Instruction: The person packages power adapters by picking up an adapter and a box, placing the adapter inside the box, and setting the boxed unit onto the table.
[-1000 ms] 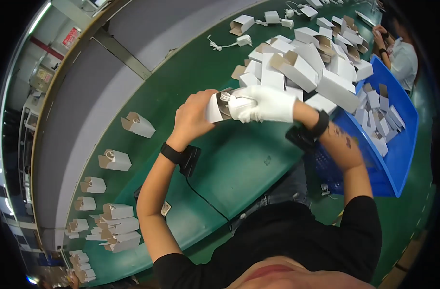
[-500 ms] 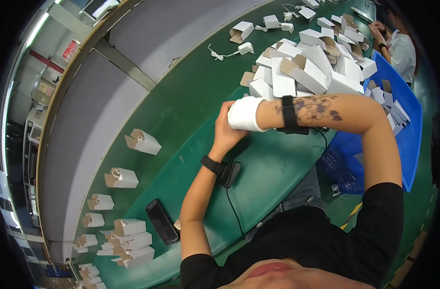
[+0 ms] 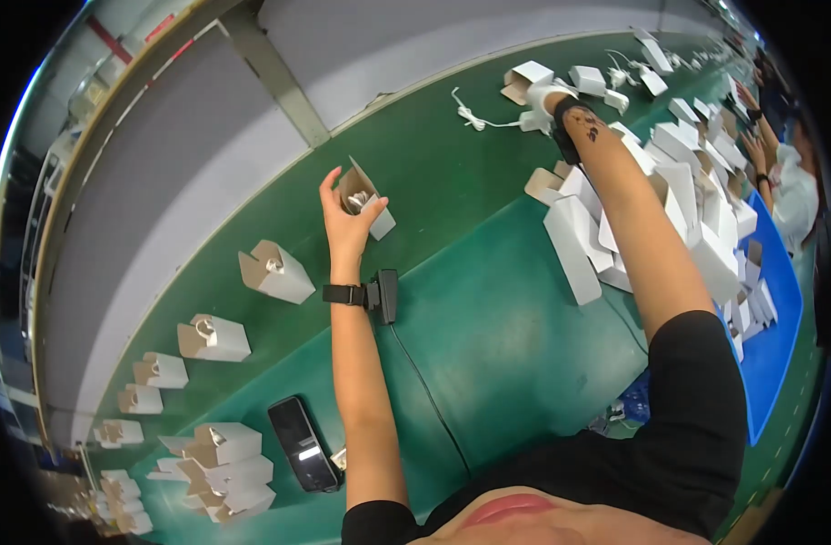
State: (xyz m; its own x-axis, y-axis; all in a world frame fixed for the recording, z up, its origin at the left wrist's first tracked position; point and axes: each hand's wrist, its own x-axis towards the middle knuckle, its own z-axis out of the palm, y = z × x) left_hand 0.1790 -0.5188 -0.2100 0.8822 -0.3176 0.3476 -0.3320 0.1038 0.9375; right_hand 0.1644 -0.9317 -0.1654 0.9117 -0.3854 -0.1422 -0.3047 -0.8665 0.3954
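My left hand (image 3: 350, 216) is beside a small open white box (image 3: 381, 218) on the green table. Its fingers are spread in a wide curve around the box's open end, the thumb close to the near edge. Something white and coiled lies inside that box. Far forward to the right, my right hand (image 3: 553, 94), with a white wrap around it, reaches to a white charger with a bundled cable (image 3: 474, 120). The wrap and wrist hide its fingers, so its grip does not show. Another open white box (image 3: 528, 80) lies just beyond.
A row of filled open boxes (image 3: 213, 340) curves along the left, with stacked boxes (image 3: 229, 445) nearer. A black phone (image 3: 299, 445) lies on the table. White boxes (image 3: 570, 241) are heaped at right beside a blue bin (image 3: 783, 300). Another person's hands (image 3: 756, 145) work beyond.
My hands have parted. The left moved forward and left, where a box now stands in line with the row; the right stretched far forward to the charger. The view has shifted.
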